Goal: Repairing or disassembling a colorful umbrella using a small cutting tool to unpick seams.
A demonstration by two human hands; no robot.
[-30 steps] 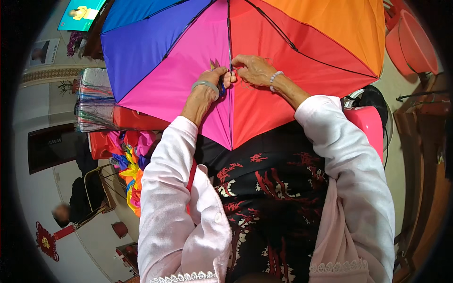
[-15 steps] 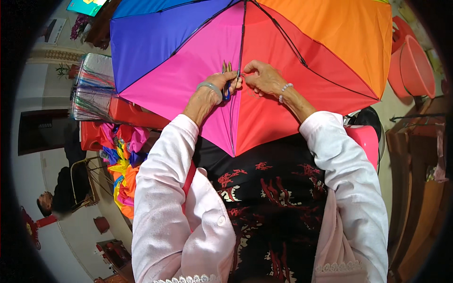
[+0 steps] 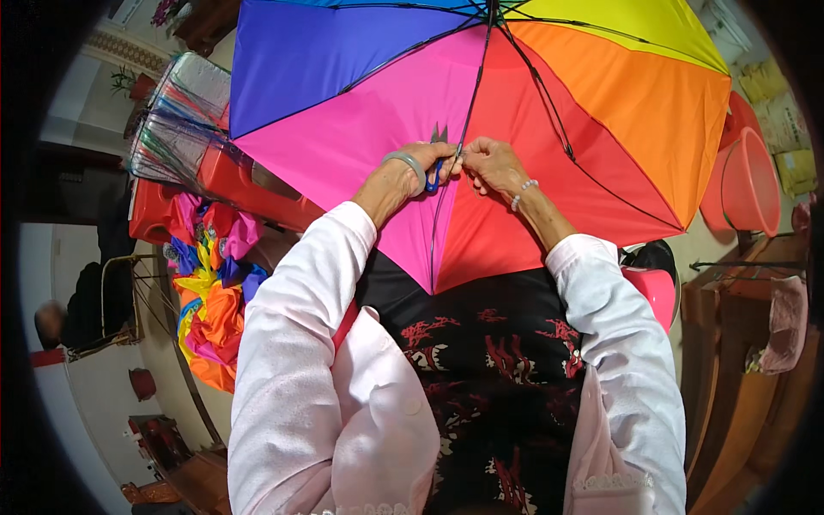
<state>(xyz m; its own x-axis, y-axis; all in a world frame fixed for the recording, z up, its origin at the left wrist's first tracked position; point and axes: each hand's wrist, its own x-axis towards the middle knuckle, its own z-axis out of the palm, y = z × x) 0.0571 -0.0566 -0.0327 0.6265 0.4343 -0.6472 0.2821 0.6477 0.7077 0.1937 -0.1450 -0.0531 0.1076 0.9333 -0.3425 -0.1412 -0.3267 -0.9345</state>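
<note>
An open umbrella spreads before me with its inner side up, its panels pink, red, orange, yellow and blue. Black ribs run from its hub at the top edge. My left hand, a bangle at its wrist, is closed around blue-handled scissors, blades pointing away from me. Its fingertips also pinch the rib between the pink and red panels. Close beside it, my right hand pinches at the same rib; whatever lies between its fingertips is too small to make out.
Bundles of wrapped thin rods lie on red stools at left. Below them hangs a pile of colourful folded fabric. A pink tub and wooden furniture stand at right. A person in black is at far left.
The view has shifted, so more of the umbrella's hub and yellow panel shows. Both hands stay together at the rib, and the right fingertips have drawn in closer to the left ones.
</note>
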